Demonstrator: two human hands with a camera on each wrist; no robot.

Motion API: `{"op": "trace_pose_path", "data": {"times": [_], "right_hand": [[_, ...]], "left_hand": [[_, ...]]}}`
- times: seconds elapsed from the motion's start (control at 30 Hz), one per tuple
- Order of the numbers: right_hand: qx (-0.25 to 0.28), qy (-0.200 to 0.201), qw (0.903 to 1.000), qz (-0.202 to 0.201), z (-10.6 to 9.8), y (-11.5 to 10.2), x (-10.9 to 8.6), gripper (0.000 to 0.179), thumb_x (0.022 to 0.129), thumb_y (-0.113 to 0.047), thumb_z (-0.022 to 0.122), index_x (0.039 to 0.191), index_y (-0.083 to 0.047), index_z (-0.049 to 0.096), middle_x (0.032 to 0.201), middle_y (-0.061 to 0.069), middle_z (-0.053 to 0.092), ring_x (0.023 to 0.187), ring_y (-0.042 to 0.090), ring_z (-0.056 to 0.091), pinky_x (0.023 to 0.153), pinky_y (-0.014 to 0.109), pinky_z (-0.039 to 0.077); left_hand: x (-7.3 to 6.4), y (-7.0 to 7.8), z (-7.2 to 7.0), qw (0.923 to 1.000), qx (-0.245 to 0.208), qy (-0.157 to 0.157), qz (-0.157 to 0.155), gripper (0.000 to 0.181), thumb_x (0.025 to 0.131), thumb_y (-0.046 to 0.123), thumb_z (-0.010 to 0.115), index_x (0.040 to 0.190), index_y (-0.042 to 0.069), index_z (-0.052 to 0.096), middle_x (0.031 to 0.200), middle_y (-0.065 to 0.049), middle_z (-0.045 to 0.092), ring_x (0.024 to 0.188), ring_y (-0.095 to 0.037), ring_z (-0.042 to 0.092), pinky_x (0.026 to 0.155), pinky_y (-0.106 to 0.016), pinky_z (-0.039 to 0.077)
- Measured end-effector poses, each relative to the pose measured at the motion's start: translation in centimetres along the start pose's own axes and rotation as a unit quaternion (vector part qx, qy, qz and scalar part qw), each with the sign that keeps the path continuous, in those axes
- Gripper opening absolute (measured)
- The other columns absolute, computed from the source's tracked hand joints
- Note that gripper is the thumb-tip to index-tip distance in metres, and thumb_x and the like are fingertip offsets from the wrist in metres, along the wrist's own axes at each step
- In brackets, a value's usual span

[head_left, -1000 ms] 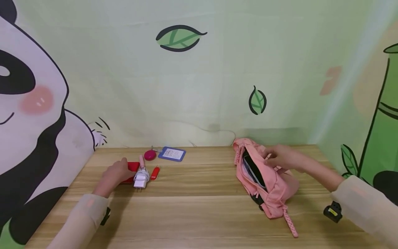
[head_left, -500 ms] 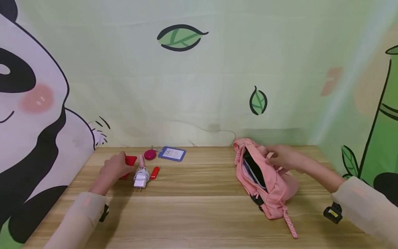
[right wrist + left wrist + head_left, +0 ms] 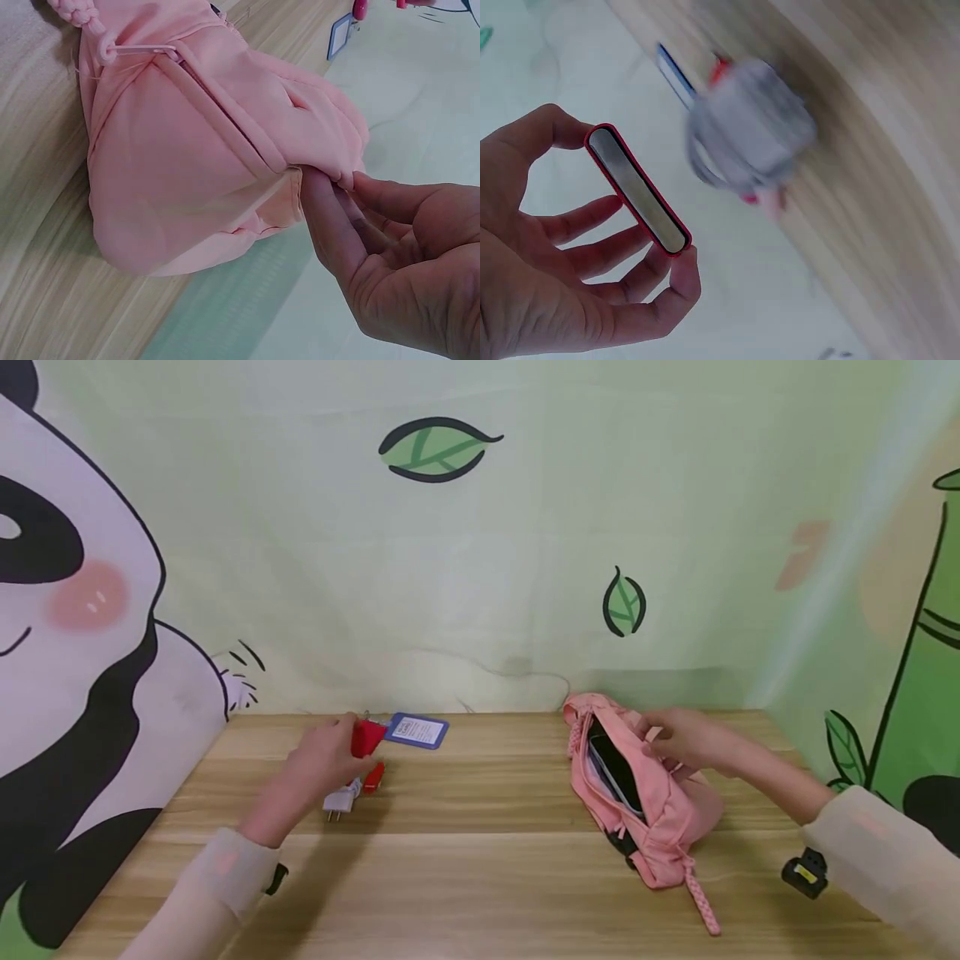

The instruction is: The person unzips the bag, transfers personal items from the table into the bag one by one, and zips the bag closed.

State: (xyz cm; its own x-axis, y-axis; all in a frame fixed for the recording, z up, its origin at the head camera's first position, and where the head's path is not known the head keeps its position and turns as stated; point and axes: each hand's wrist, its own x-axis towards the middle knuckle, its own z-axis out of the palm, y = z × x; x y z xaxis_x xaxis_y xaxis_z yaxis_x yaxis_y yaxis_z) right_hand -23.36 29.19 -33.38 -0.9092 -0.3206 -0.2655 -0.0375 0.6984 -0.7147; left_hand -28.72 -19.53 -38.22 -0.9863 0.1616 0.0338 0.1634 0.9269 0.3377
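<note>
My left hand [image 3: 318,768] holds a flat red case [image 3: 367,737] above the table. In the left wrist view the silver end face of the red case [image 3: 641,195] shows, gripped between thumb and fingers. Below that hand lie a white charger [image 3: 340,802] with a coiled cable and a small red stick [image 3: 375,777], possibly a USB drive. On the right, my right hand [image 3: 686,739] pinches the fabric of a pink bag [image 3: 675,827]. The bag's zip opening gapes, and a dark phone [image 3: 613,768] shows inside. The right wrist view shows fingertips tucked into a fold of the bag [image 3: 180,172].
A blue-framed badge [image 3: 417,731] lies at the back of the wooden table [image 3: 465,877], against a printed cloth wall [image 3: 510,527]. A braided pink pull [image 3: 701,902] hangs from the bag towards the front. The pink round keychain is mostly hidden in the head view.
My left hand has lifted the red case off the table and carried it rightwards, over the charger. The right hand keeps its hold on the bag, which stays in place.
</note>
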Motion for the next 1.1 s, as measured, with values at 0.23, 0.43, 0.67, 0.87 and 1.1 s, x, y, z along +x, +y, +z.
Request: {"op": "trace_pose_path", "data": {"times": [0.23, 0.43, 0.67, 0.87, 1.1], "right_hand": [[0.002, -0.001, 1.0, 0.006, 0.1, 0.0, 0.0, 0.022, 0.104, -0.002, 0.049, 0.124, 0.007, 0.051, 0.093, 0.014, 0.064, 0.079, 0.02, 0.064, 0.067, 0.039, 0.06], [0.006, -0.001, 1.0, 0.006, 0.2, -0.1, 0.0, 0.021, 0.104, -0.002, 0.049, 0.123, 0.007, 0.052, 0.093, 0.014, 0.064, 0.08, 0.02, 0.064, 0.067, 0.038, 0.061], [-0.006, 0.0, 1.0, 0.007, 0.2, -0.3, -0.1, 0.018, 0.104, -0.002, 0.049, 0.121, 0.005, 0.053, 0.094, 0.015, 0.063, 0.078, 0.02, 0.064, 0.066, 0.037, 0.06], [-0.006, 0.002, 1.0, 0.004, 0.1, -0.3, -0.2, 0.018, 0.104, -0.001, 0.049, 0.12, 0.004, 0.054, 0.096, 0.015, 0.064, 0.081, 0.02, 0.065, 0.066, 0.036, 0.06], [-0.009, 0.009, 0.9999, -0.003, 0.0, 0.0, -0.2, 0.02, 0.103, -0.002, 0.052, 0.121, 0.006, 0.054, 0.1, 0.017, 0.064, 0.086, 0.021, 0.065, 0.068, 0.037, 0.061]], "left_hand": [[-0.2, 2.7, 0.9, 0.9995, 0.013, 0.0, 0.03, 0.073, 0.084, 0.029, 0.081, 0.142, 0.0, 0.047, 0.122, -0.022, 0.063, 0.102, -0.036, 0.059, 0.074, -0.046, 0.06], [-0.3, 3.3, 1.2, 0.9993, 0.017, 0.003, 0.034, 0.074, 0.084, 0.029, 0.08, 0.144, 0.002, 0.046, 0.126, -0.021, 0.059, 0.105, -0.038, 0.056, 0.072, -0.046, 0.059], [-0.2, 3.8, 1.8, 0.9978, 0.037, 0.008, 0.055, 0.07, 0.083, 0.027, 0.082, 0.139, 0.002, 0.049, 0.126, -0.018, 0.06, 0.109, -0.037, 0.053, 0.077, -0.047, 0.056], [-0.1, 4.5, 2.5, 0.997, 0.046, 0.015, 0.061, 0.068, 0.082, 0.03, 0.084, 0.136, 0.004, 0.053, 0.125, -0.017, 0.062, 0.111, -0.038, 0.053, 0.086, -0.053, 0.044], [0.2, 5.9, 2.8, 0.9968, 0.058, 0.013, 0.053, 0.07, 0.079, 0.033, 0.085, 0.138, 0.01, 0.054, 0.125, -0.014, 0.062, 0.11, -0.037, 0.055, 0.088, -0.059, 0.036]]}}
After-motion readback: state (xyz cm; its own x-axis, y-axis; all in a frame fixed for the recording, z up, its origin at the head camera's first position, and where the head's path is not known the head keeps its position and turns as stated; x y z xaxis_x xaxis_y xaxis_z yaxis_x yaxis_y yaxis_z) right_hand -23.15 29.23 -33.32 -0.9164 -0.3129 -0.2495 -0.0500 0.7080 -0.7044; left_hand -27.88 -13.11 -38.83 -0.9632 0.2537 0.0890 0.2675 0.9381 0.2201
